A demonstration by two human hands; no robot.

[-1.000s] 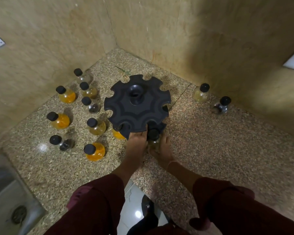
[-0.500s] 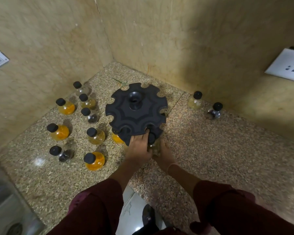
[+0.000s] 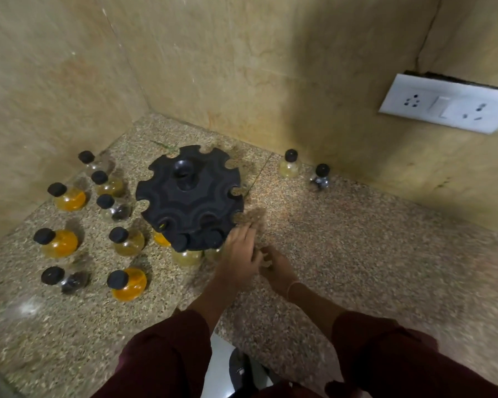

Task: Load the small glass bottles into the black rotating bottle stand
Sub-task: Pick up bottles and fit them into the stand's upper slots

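Observation:
The black rotating bottle stand (image 3: 190,196) sits in the corner of the speckled counter (image 3: 357,254). Two black-capped bottles (image 3: 186,255) with pale contents hang in its front slots, and an orange one (image 3: 160,238) shows under its left edge. My left hand (image 3: 239,254) reaches the stand's front right rim with its fingers stretched out. Just to its right, my right hand (image 3: 279,270) lies low on the counter, loosely curled, with nothing seen in it; the left hand partly hides its fingers. Several loose bottles (image 3: 127,280) stand left of the stand.
Two more bottles (image 3: 289,166) (image 3: 321,176) stand by the back wall at the right. A white socket plate (image 3: 446,103) is on the right wall. Tiled walls close the corner behind and left. Bare counter lies to the right of my hands.
The slot with the bottle has swung to the left around the stand's front. My right hand has come off that bottle, and both hands now sit further right. The camera tilted up.

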